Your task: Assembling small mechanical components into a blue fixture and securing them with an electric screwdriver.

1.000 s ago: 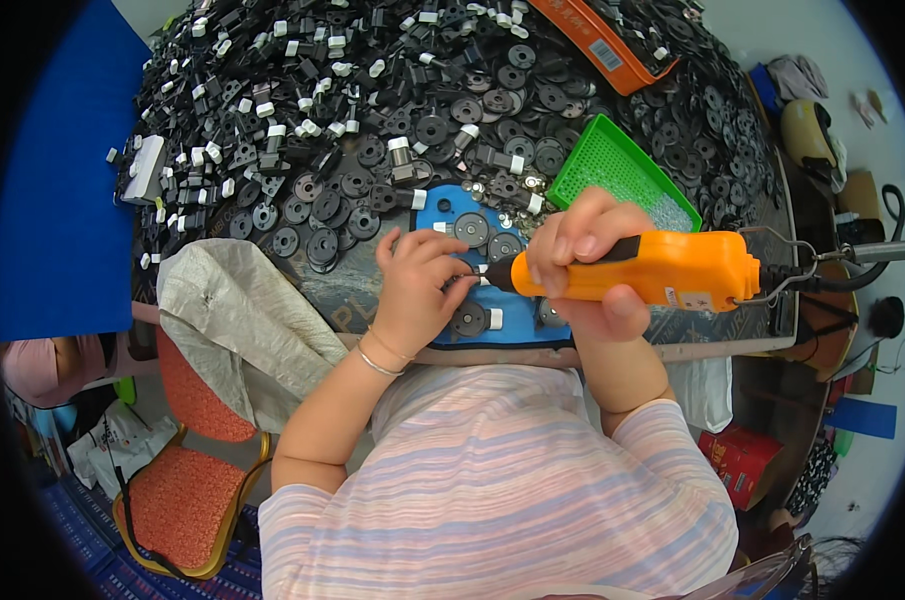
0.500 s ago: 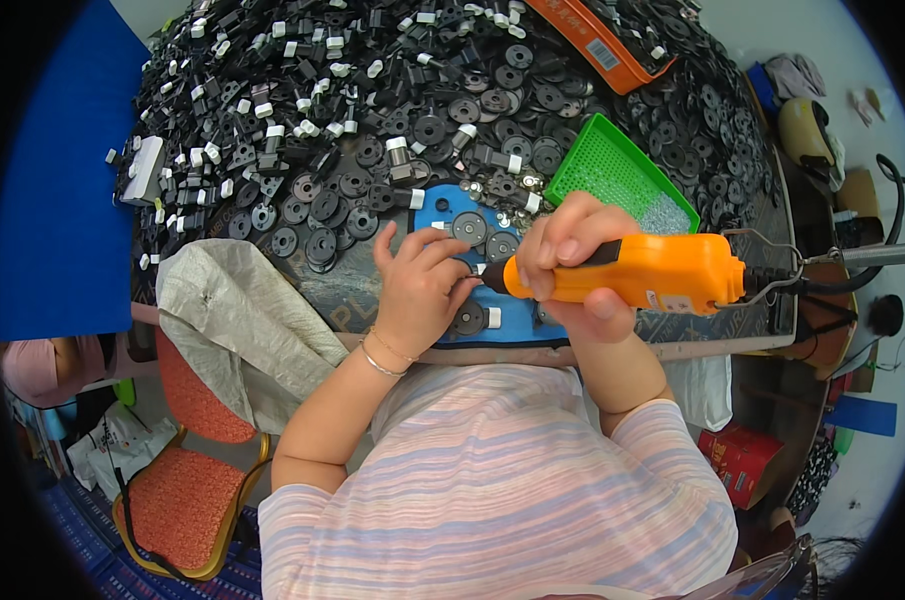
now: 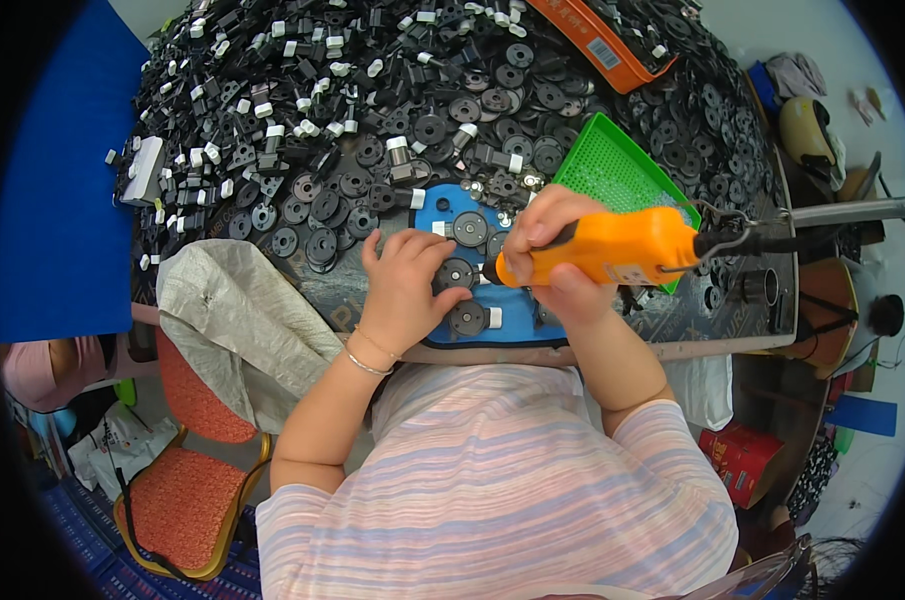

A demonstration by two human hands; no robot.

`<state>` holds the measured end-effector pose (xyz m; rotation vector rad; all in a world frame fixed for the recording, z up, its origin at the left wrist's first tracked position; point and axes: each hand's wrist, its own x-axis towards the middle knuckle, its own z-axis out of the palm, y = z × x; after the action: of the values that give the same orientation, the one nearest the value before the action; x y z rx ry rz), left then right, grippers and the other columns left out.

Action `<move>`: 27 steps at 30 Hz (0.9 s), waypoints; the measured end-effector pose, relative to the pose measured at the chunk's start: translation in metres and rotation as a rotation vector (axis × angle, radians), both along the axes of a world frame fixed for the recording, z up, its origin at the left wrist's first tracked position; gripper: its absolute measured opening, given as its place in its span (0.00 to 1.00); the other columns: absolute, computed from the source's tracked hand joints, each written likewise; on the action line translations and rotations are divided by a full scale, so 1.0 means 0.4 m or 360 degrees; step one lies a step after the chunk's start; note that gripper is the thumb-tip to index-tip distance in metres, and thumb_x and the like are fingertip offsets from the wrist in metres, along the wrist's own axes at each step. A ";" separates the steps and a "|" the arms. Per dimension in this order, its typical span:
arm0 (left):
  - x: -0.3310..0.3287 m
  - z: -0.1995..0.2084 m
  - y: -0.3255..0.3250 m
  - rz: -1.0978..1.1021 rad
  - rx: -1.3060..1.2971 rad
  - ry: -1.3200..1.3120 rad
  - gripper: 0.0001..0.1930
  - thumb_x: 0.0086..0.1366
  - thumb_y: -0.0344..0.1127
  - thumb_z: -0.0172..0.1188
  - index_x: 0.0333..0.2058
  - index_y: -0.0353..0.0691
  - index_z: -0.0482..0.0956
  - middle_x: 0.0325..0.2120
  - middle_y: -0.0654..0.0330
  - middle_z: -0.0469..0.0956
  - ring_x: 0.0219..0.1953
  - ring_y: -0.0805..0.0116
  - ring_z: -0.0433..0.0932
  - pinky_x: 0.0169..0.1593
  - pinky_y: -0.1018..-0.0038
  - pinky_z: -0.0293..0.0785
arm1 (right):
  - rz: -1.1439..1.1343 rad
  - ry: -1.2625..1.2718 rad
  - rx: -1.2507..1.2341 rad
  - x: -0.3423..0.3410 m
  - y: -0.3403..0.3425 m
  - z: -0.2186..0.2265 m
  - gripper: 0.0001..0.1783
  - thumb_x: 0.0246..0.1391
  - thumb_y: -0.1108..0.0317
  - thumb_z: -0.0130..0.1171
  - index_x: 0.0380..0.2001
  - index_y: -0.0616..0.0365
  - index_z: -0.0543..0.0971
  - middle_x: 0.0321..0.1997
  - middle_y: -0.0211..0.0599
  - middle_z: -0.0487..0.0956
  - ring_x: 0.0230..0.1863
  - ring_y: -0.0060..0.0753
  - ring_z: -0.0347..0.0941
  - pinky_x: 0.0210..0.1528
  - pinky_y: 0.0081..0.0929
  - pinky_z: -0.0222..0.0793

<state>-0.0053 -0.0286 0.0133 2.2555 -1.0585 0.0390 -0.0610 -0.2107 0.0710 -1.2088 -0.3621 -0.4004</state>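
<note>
An orange electric screwdriver [image 3: 617, 250] lies sideways in my right hand [image 3: 562, 240], fingers wrapped round its front end. Its dark tip points left, at a black wheel-shaped part [image 3: 456, 276] on a blue mat [image 3: 517, 322]. My left hand [image 3: 404, 285] is open beside that part, thumb and fingers apart around its left edge; whether they touch it I cannot tell. Another black wheel [image 3: 469, 228] with a white-tipped piece is just beyond, and a similar one [image 3: 467, 318] sits nearer me. Small shiny metal pieces [image 3: 507, 190] lie at the mat's far edge.
Heaps of black parts with white tips [image 3: 272, 90] and black discs [image 3: 672, 130] cover the far table. A green perforated tray [image 3: 612, 165] and an orange bin [image 3: 607, 45] stand among them. A pale cloth sack [image 3: 232, 300] hangs over the front edge at left. A metal arm [image 3: 852, 210] reaches in from the right.
The screwdriver and my right hand have shifted slightly left and tilted. My left fingers have drawn back left and spread from near the tip, uncovering the black wheel.
</note>
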 end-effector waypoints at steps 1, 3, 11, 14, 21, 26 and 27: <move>0.002 -0.001 0.003 0.0015 0.0055 0.0006 0.25 0.42 0.45 0.71 0.41 0.45 0.79 0.41 0.66 0.77 0.49 0.63 0.70 0.60 0.50 0.47 | 0.0001 0.0001 0.0001 0.003 0.004 -0.004 0.19 0.50 0.59 0.64 0.35 0.64 0.72 0.35 0.41 0.68 0.24 0.29 0.70 0.28 0.21 0.67; 0.007 -0.004 0.005 -0.0024 0.0098 0.0044 0.24 0.43 0.45 0.71 0.41 0.45 0.79 0.41 0.66 0.77 0.49 0.63 0.70 0.60 0.50 0.47 | -0.0031 -0.0035 -0.0019 0.008 0.012 -0.011 0.19 0.50 0.60 0.64 0.35 0.64 0.72 0.34 0.41 0.69 0.25 0.28 0.71 0.27 0.20 0.68; 0.021 -0.011 0.008 -0.0114 0.0186 0.0019 0.22 0.44 0.47 0.69 0.38 0.44 0.82 0.40 0.67 0.78 0.48 0.64 0.70 0.60 0.45 0.47 | -0.0047 0.0029 -0.0233 0.016 0.024 -0.017 0.12 0.43 0.69 0.63 0.31 0.59 0.74 0.31 0.35 0.71 0.29 0.27 0.69 0.31 0.22 0.66; 0.024 -0.010 0.009 -0.0163 0.0245 -0.0021 0.22 0.45 0.48 0.69 0.38 0.44 0.82 0.40 0.67 0.78 0.47 0.64 0.71 0.60 0.44 0.48 | -0.0029 0.0071 -0.0252 0.016 0.035 -0.015 0.12 0.36 0.76 0.62 0.28 0.55 0.75 0.29 0.30 0.74 0.32 0.27 0.68 0.33 0.24 0.64; 0.020 -0.011 0.006 -0.0180 0.0284 -0.0021 0.22 0.45 0.48 0.68 0.39 0.45 0.81 0.40 0.68 0.78 0.47 0.66 0.71 0.60 0.44 0.49 | 0.0226 0.0123 -0.0095 0.028 0.022 -0.009 0.11 0.37 0.73 0.64 0.27 0.54 0.75 0.30 0.29 0.74 0.32 0.27 0.68 0.33 0.24 0.64; 0.022 -0.010 0.004 -0.0224 0.0279 -0.0012 0.22 0.46 0.48 0.68 0.40 0.47 0.81 0.41 0.69 0.78 0.48 0.67 0.71 0.61 0.44 0.46 | 0.0302 -0.0229 -0.0046 0.027 -0.036 0.043 0.18 0.45 0.57 0.66 0.32 0.59 0.74 0.32 0.35 0.71 0.28 0.26 0.69 0.29 0.22 0.66; 0.023 -0.012 0.006 -0.0214 0.0270 -0.0002 0.22 0.46 0.48 0.68 0.40 0.46 0.81 0.41 0.69 0.78 0.49 0.67 0.71 0.61 0.44 0.46 | 0.0320 -0.0344 0.0075 0.019 -0.056 0.066 0.21 0.48 0.54 0.65 0.35 0.60 0.72 0.33 0.37 0.69 0.24 0.26 0.69 0.27 0.22 0.67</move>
<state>0.0039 -0.0262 0.0086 2.3273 -1.2533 -0.1098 -0.0532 -0.2329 0.0975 -1.0739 -0.6515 -0.3635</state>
